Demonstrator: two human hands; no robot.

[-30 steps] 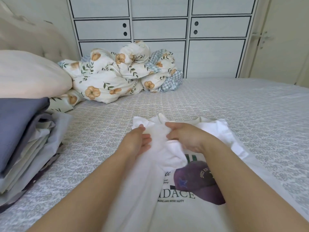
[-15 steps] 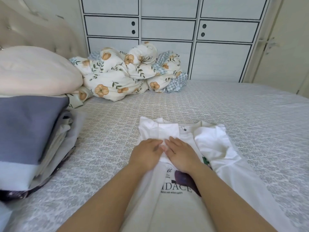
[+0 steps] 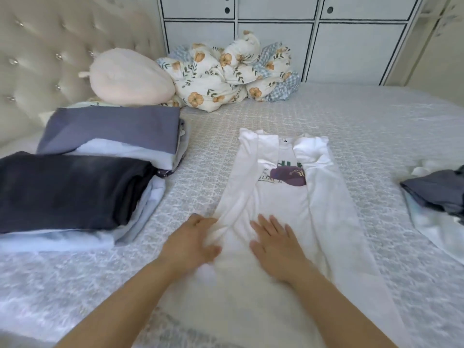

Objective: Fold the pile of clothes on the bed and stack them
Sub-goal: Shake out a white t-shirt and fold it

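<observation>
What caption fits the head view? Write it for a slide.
Both hands, left and right, smooth a white shirt on the bed.
</observation>
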